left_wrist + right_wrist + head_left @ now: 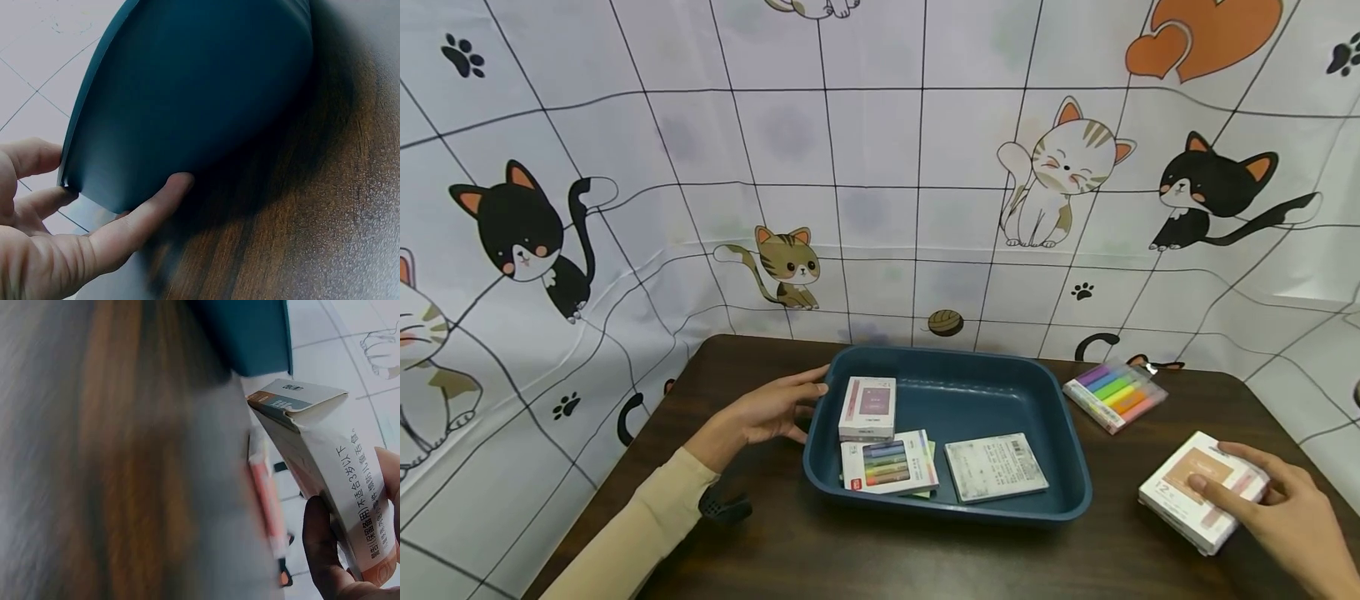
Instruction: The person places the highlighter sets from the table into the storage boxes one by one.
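Note:
The left hand (778, 408) reaches to the left end of a dark blue plastic tray (951, 357), its fingers extended against the rim and outer wall. In the left wrist view one digit lies along the tray's lower side (187, 94). On the right, the right hand (1292, 504) grips a white box with an orange panel (1206, 475), held over the table just right of the tray. Seen from the right wrist, this box (350, 481) shows printed text and an end flap slightly raised. Thumb and fingers clasp its two sides.
Inside the tray are a white box with a purple panel (868, 408), a colour-pencil-like pack (891, 463) and a white box with printed text (996, 468). A clear pack of rainbow-coloured pens (1116, 394) lies right of the tray. Behind the dark table (925, 558) hangs a cat-print sheet (880, 225).

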A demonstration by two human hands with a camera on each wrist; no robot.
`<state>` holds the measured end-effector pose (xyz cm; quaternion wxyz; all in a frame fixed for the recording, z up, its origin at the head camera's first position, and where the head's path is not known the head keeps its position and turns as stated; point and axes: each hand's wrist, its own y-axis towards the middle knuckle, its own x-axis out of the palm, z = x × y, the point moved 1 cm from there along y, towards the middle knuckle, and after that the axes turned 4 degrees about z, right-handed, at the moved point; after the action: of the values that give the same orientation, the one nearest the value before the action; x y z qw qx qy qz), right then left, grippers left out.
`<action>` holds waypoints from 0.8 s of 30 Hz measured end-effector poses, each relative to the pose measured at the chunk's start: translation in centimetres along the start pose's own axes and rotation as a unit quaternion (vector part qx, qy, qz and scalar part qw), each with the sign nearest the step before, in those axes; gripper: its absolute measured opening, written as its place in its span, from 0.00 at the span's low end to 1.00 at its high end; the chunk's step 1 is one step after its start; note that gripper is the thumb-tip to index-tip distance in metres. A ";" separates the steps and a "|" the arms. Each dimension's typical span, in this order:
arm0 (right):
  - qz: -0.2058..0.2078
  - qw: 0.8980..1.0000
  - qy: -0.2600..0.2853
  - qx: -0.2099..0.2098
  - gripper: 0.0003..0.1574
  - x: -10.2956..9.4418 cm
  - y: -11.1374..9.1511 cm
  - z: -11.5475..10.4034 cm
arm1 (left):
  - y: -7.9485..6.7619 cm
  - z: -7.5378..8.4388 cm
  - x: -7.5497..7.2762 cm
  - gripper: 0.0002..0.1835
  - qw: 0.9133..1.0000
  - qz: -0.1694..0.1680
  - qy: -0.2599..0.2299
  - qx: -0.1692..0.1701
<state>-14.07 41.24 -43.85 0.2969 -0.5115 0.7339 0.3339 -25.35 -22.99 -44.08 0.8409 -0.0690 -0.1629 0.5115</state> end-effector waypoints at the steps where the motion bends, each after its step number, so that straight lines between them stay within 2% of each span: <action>1: -0.005 1.000 0.002 0.004 0.51 -0.1 0.0 -0.3 | 0.0 0.0 0.0 0.35 1.000 -0.001 0.000 0.000; 10: -0.012 1.000 0.020 -0.017 0.50 -0.5 -0.1 -3.0 | 0.3 -0.4 -0.2 0.35 1.000 -0.002 0.001 0.006; 15: -0.001 0.999 0.047 -0.027 0.48 -0.1 -0.3 -4.8 | 0.3 -0.4 -0.3 0.36 1.000 0.003 -0.001 0.003; 21: -0.018 0.994 0.096 -0.040 0.44 0.4 -0.4 -7.3 | 0.1 -0.3 -0.1 0.35 1.000 0.008 0.002 0.004; 24: -0.020 0.994 0.100 -0.050 0.44 0.5 -0.4 -8.2 | 0.1 -0.3 -0.1 0.34 1.000 0.012 -0.001 0.000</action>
<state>-14.65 34.34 -39.38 0.2031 -0.5707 0.7321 0.3115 -25.40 -22.96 -44.38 0.8343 -0.0701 -0.1630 0.5220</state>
